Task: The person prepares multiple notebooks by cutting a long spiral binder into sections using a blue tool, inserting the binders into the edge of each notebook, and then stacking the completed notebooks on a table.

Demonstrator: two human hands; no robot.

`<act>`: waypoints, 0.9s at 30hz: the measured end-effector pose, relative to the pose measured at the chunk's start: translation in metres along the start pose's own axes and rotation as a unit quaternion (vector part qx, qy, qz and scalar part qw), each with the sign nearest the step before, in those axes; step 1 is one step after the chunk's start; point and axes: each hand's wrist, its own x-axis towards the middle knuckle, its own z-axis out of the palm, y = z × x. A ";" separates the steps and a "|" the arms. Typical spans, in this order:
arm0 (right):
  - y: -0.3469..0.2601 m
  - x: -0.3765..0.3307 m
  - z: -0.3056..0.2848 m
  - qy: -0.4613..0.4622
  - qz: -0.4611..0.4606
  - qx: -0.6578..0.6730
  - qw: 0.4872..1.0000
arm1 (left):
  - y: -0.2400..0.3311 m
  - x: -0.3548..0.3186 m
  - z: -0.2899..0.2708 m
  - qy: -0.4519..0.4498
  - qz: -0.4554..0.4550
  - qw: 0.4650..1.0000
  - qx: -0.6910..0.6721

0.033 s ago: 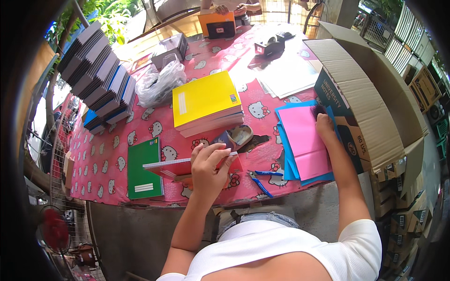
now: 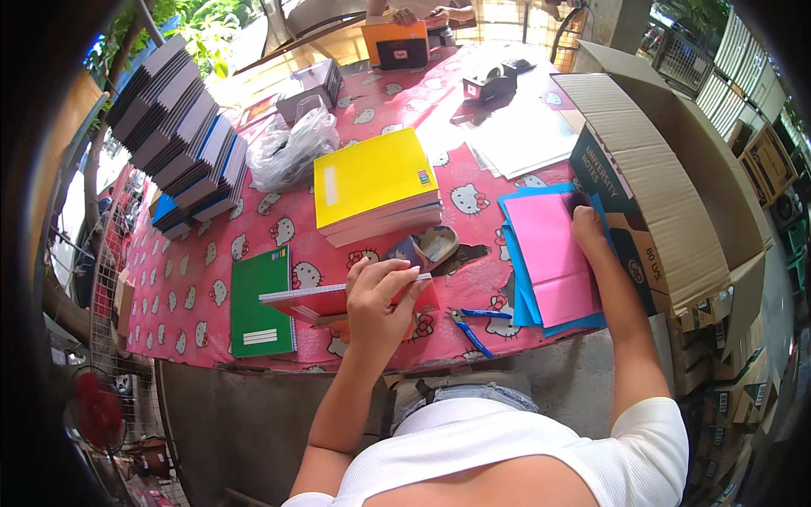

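My left hand (image 2: 382, 296) grips a red notebook (image 2: 325, 297) with a white wire spine, tilted up on its edge. A green spiral notebook (image 2: 260, 308) lies flat to its left. At the right, my right hand (image 2: 589, 226) is closed at the edge of a pink sheet (image 2: 547, 253); a dark, ridged, mesh-like piece (image 2: 574, 200) shows at its fingertips, its kind unclear. Blue sheets (image 2: 525, 297) lie under the pink one. Blue-handled cutting pliers (image 2: 471, 328) rest open between my hands. Behind them sits a patterned open-topped container (image 2: 427, 247).
A stack of yellow notebooks (image 2: 376, 182) stands mid-table. Tall notebook stacks (image 2: 182, 135) and a plastic bag (image 2: 294, 150) are at left. Farther back are a tape dispenser (image 2: 490, 84) and a person's hands (image 2: 404, 17) at an orange notebook. An open cardboard box (image 2: 655, 169) borders the right.
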 end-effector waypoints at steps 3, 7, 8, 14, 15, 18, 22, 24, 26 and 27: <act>0.013 -0.002 -0.024 0.033 0.015 0.085 0.996 | 0.006 0.002 0.001 0.012 0.001 1.000 0.015; -0.069 -0.098 -0.090 0.190 -0.205 0.392 0.877 | 0.001 -0.003 -0.003 0.008 -0.017 0.999 0.044; -0.101 -0.131 -0.113 0.095 -0.250 0.458 0.848 | 0.000 -0.003 -0.004 0.003 -0.027 0.999 0.044; -0.164 -0.194 -0.157 0.007 -0.343 0.583 0.737 | 0.000 0.001 -0.010 -0.001 -0.015 1.000 -0.003; -0.165 -0.193 -0.159 0.012 -0.345 0.584 0.734 | 0.000 0.001 -0.011 0.000 -0.014 1.000 -0.008; -0.165 -0.182 -0.161 0.047 -0.354 0.545 0.759 | 0.001 0.000 -0.013 -0.006 -0.024 1.000 -0.009; -0.167 -0.178 -0.169 -0.011 -0.385 0.554 0.738 | -0.002 -0.002 -0.008 0.006 -0.012 0.999 -0.033; -0.167 -0.171 -0.175 -0.082 -0.402 0.554 0.724 | -0.001 -0.001 -0.012 0.001 -0.017 0.999 -0.040; -0.162 -0.162 -0.177 -0.169 -0.399 0.551 0.713 | -0.002 -0.003 -0.009 0.006 -0.013 0.999 -0.045; -0.162 -0.160 -0.177 -0.210 -0.377 0.556 0.710 | -0.001 -0.004 -0.008 0.008 -0.010 0.999 -0.047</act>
